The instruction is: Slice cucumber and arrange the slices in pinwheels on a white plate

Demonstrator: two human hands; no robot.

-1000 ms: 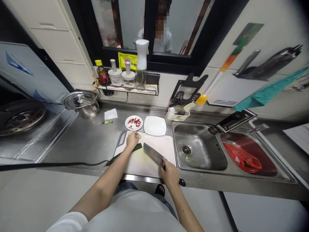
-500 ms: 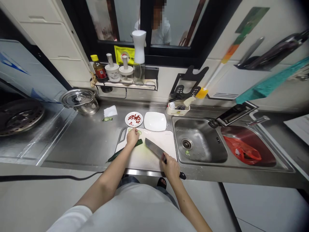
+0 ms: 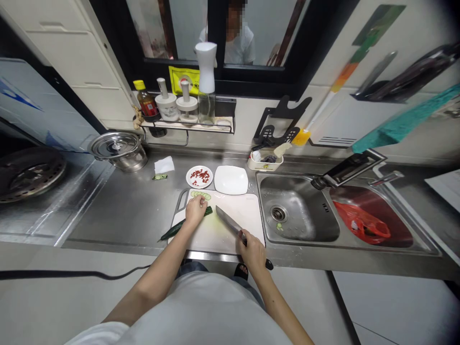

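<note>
My right hand (image 3: 252, 249) is wrapped round the handle of a knife (image 3: 230, 223), whose blade points up and left over the white cutting board (image 3: 240, 206). My left hand (image 3: 196, 211) is above the board's left half with its fingers drawn together; whether something small is between them I cannot make out. Under and beside it lies a dark green cucumber (image 3: 174, 231), its cut end showing to the right of the hand. A row of pale cucumber slices (image 3: 201, 194) lies at the board's top left edge, just beyond my left fingers.
Behind the board stand a plate of red pieces (image 3: 199, 177) and a white square plate (image 3: 231, 180). A lidded pot (image 3: 124, 151) and a paper (image 3: 164, 165) are at the left, a sink (image 3: 302, 211) at the right. A person is reflected in the window.
My left hand has drawn back from the slices toward me, which leaves more of the row showing. My right hand and the knife are nearly where they were.
</note>
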